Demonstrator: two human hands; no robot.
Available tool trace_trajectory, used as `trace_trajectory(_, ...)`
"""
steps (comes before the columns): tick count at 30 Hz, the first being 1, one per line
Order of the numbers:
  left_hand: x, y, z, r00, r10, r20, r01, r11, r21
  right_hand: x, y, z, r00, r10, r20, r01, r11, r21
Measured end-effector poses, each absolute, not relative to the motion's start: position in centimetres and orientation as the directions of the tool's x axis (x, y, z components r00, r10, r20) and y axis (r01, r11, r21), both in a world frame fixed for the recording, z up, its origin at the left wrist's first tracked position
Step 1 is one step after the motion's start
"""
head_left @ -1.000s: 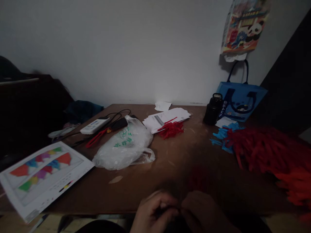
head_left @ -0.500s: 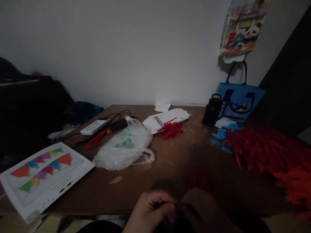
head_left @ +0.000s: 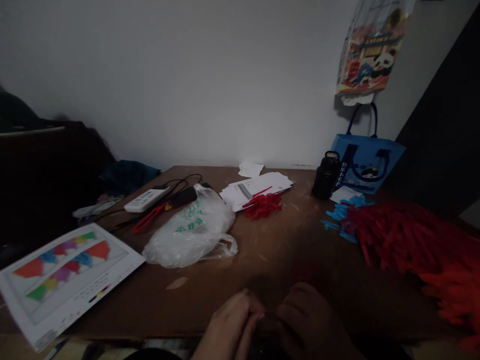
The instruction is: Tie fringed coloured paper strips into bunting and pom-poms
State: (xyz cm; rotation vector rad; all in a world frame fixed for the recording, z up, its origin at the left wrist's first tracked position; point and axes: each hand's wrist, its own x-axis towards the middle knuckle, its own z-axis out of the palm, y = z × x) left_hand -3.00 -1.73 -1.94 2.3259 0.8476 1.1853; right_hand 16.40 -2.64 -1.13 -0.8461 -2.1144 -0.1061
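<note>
At the front edge of the table, my left hand (head_left: pixel 233 322) is closed, thumb pressed against the curled fingers, its back turned up. My right hand (head_left: pixel 309 320) lies in shadow a short gap to the right, fingers curled inward. Whatever either one pinches is too dark and hidden to make out. Just beyond the right hand, a dim red patch (head_left: pixel 305 271) shows on the dark tabletop. Farther off, a small bunch of red strips (head_left: pixel 263 206) rests against a stack of white papers (head_left: pixel 258 190).
A clear plastic bag (head_left: pixel 191 235) lies left of centre, beside a printed sheet (head_left: pixel 71 280) and a white device (head_left: pixel 146 199) with cables. On the right are a large red-orange strip pile (head_left: pixel 408 240), blue strips (head_left: pixel 347 212), a black bottle (head_left: pixel 325 175) and a blue bag (head_left: pixel 369 160).
My hands, nearly touching before, have drawn slightly apart. The left has rolled so its back faces up and its fingers are more folded. The scene sits a little lower in view.
</note>
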Motion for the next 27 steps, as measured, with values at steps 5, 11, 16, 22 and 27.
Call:
trace_trajectory(5,-2.9,2.4,2.2,0.336,0.744,0.578,0.426,-0.667,0.611,19.8,-2.4,-0.9,-0.305,0.589,0.749,0.747,0.635,-0.196)
trace_trajectory(11,-3.5,16.1,7.0,0.087,0.915,0.393,0.585,-0.367,0.724,21.9,-2.9,-1.4,-0.127,0.598,0.791,0.842,0.487,-0.233)
trace_trajectory(16,-3.3,20.7,6.2,0.164,0.908,0.386,0.741,-0.372,0.559,21.1,-2.6,-1.0,-0.136,0.595,0.792,0.826,0.509,-0.240)
trace_trajectory(22,4.9,15.4,4.9,0.637,0.651,0.414,0.546,-0.759,0.353,20.7,-1.8,0.1,-0.184,0.478,0.859,0.772,0.611,-0.175)
trace_trajectory(27,16.7,12.5,3.9,0.900,0.287,0.327,0.228,-0.951,0.207,21.5,-2.7,2.2,-0.083,0.409,0.909,0.761,0.614,-0.208)
